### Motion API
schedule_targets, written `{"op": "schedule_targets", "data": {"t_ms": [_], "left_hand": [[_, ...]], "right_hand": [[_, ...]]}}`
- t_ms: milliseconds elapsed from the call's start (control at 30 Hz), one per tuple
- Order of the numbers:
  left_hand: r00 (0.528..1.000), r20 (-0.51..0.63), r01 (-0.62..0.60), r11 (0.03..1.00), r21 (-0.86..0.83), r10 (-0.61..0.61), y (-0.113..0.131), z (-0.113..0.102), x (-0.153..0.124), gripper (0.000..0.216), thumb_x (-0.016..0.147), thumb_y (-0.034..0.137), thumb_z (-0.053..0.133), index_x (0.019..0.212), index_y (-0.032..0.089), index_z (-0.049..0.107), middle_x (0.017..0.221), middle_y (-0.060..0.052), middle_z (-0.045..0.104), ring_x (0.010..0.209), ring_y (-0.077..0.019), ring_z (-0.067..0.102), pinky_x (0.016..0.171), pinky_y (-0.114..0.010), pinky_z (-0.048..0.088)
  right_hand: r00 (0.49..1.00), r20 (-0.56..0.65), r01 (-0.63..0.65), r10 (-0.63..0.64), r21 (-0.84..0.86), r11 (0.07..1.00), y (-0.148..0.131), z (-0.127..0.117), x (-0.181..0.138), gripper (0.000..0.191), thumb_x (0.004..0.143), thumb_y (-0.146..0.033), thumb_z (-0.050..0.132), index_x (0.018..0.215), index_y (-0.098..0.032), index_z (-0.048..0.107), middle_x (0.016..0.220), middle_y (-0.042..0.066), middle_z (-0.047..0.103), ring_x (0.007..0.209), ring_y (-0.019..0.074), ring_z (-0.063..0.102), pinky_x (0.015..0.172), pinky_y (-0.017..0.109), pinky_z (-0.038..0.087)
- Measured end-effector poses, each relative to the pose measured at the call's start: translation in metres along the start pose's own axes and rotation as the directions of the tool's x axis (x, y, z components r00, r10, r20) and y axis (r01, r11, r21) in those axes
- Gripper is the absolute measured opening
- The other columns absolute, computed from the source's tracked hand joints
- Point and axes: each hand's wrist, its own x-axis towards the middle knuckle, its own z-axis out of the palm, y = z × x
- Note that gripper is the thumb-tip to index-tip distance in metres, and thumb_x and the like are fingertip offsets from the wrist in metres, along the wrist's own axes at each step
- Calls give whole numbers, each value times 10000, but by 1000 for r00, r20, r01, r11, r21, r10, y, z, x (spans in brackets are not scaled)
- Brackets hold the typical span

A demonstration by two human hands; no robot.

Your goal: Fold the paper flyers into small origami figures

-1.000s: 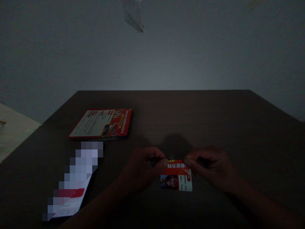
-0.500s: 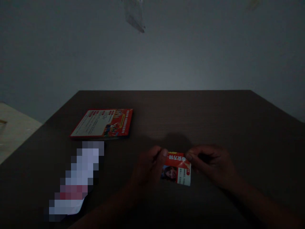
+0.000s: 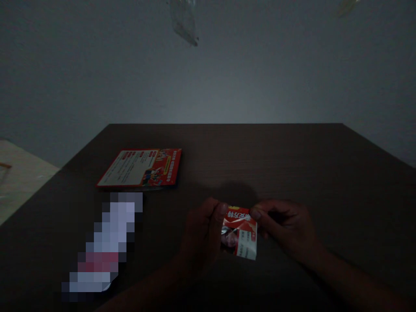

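At the far left, a pale surface (image 3: 29, 180) is showing beyond the bench (image 3: 260, 160), with a thin orange-brown stick (image 3: 5, 165) lying on it. Next, a lit, pixelated slab (image 3: 107, 238) is lying slantwise on the dark bench, its details masked. Just beyond it, a red-and-white printed booklet (image 3: 133, 169) is lying flat, its print facing up. Above, a clear plastic piece (image 3: 184, 24) is hanging against the grey wall (image 3: 260, 69). Toward the near middle, the left hand (image 3: 203, 234) is gripping the left side of a small glossy card (image 3: 242, 232), thumb on top. The card, red above with a photo and white panel below, is stretching between both hands. The right hand (image 3: 289, 225) is pinching its upper right corner between thumb and fingers.
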Motion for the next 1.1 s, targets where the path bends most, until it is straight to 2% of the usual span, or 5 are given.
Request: {"op": "schedule_targets", "data": {"t_ms": [200, 600, 700, 867, 1100], "left_hand": [[983, 167, 91, 995, -47, -82, -5, -2, 1, 342, 905, 424, 390, 702, 183, 522, 551, 36, 547, 460, -97, 535, 414, -182, 383], [988, 131, 84, 996, -8, -82, -7, -5, 3, 281, 883, 398, 450, 742, 180, 559, 554, 35, 566, 461, -96, 529, 420, -187, 387], [990, 104, -86, 993, -79, 94, -12, -10, 1, 193, 874, 340, 473, 984, 190, 523, 795, -21, 639, 639, -133, 604, 529, -230, 478], [779, 138, -626, 743, 235, 612, -9, -21, 3, 572, 692, 210, 641, 1219, 177, 419, 1283, -148, 445, 1186, -296, 439, 940, -451, 417], [560, 315, -792, 385, 473, 766, -9, -23, 15, 243, 777, 166, 605, 1017, 200, 591, 1160, -99, 583, 1102, -249, 510, 942, -413, 373]], "right_hand": [[996, -84, -24, 23, -11, 1000, -1, -3, 2, 230, 790, -341, 647, 647, -162, 660, 459, -18, 550, 403, 78, 472, 395, 183, 383], [988, -139, -78, 75, -21, 997, 2, -3, 4, 285, 763, -428, 659, 647, -168, 661, 450, -18, 538, 395, 89, 465, 384, 203, 375], [979, -163, -123, 125, 22, 992, 1, -5, 6, 304, 754, -437, 669, 630, -159, 659, 452, -16, 538, 408, 88, 460, 398, 204, 367], [966, -133, -201, 223, 163, 966, 8, -9, 7, 303, 743, -423, 695, 625, -146, 652, 459, -26, 534, 429, 76, 457, 422, 195, 351], [935, 90, -351, 342, 360, 864, 14, -2, 8, 247, 732, -381, 722, 679, -143, 683, 487, -30, 575, 400, 38, 435, 407, 166, 336]]}}
